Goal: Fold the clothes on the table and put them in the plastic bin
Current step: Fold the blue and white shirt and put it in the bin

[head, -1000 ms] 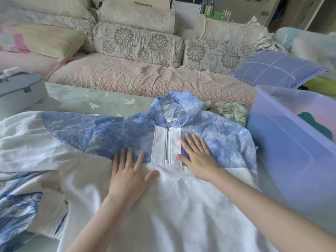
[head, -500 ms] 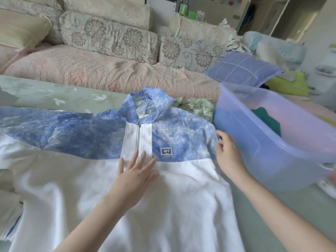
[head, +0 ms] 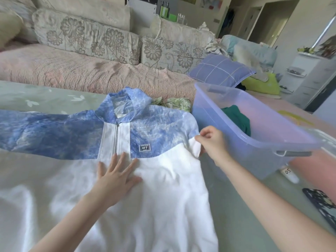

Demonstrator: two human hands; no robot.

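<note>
A white and blue zip-neck top (head: 160, 179) lies spread face up on the table, its collar toward the sofa. My left hand (head: 116, 177) presses flat on the white chest just below the zip. At the garment's right shoulder edge my right hand (head: 211, 142) pinches a fold of white cloth and lifts it slightly. The translucent purple plastic bin (head: 263, 140) stands right of the top, with a dark green garment (head: 238, 118) inside. A green patterned cloth (head: 174, 102) lies crumpled behind the top's right shoulder.
The green floral tablecloth (head: 45, 99) shows at the far left and right of the top. A sofa with a pink cover (head: 91, 71) runs along the table's far side. A dark patterned item (head: 321, 204) and a small white labelled object (head: 289, 173) sit at the right.
My right hand left the chest, went to the garment's right edge and now pinches the cloth there. My left hand shifted toward the zip. The view swung right, bringing the bin into sight.
</note>
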